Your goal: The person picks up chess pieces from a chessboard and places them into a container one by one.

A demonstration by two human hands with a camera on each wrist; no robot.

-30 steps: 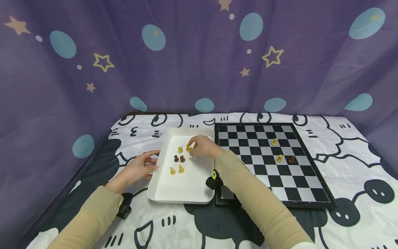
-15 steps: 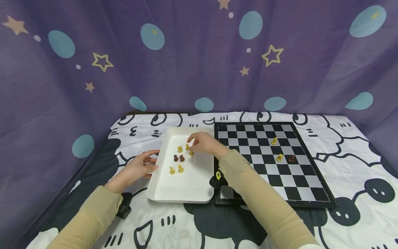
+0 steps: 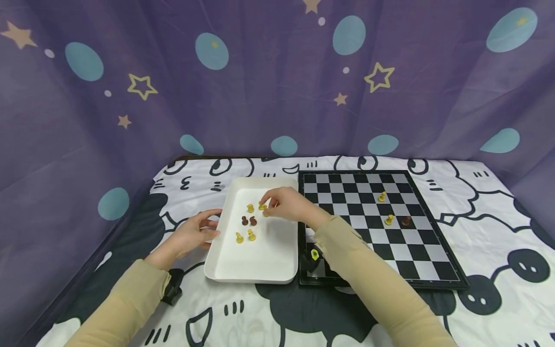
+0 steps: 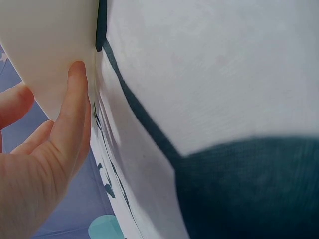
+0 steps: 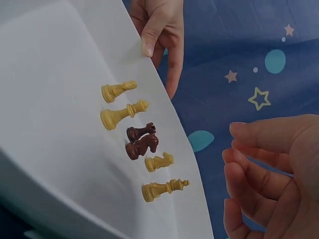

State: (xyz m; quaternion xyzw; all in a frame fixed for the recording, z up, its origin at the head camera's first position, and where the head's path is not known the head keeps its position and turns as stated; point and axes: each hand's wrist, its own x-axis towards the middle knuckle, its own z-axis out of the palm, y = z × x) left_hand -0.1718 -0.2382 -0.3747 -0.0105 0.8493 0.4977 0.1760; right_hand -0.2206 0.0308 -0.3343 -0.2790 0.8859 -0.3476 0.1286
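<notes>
In the head view a white tray (image 3: 256, 265) holds several chess pieces, all upright. Nearest my right hand (image 3: 288, 207) is a yellow king (image 5: 164, 189). In the right wrist view, that hand (image 5: 271, 179) has loosely bent fingers apart from the king, with nothing between them. Beside the king stand a yellow knight (image 5: 159, 162), a dark knight (image 5: 142, 147) and a dark rook (image 5: 141, 131), then a yellow queen (image 5: 122, 115) and another yellow piece (image 5: 118, 90). My left hand (image 3: 195, 236) touches the tray's left side with extended fingers, also in its wrist view (image 4: 55, 144).
Right of the tray lies a black-framed chessboard (image 3: 360, 224). On it stand a yellow piece (image 3: 381, 196), a second yellow piece (image 3: 389, 220) and a dark piece (image 3: 405, 220). A patterned cloth (image 3: 498, 241) covers the table, and a purple curtain (image 3: 260, 106) hangs behind.
My right hand has shifted a little to the right, and its wrist has swung right over the board's edge. The left hand and tray stay in place.
</notes>
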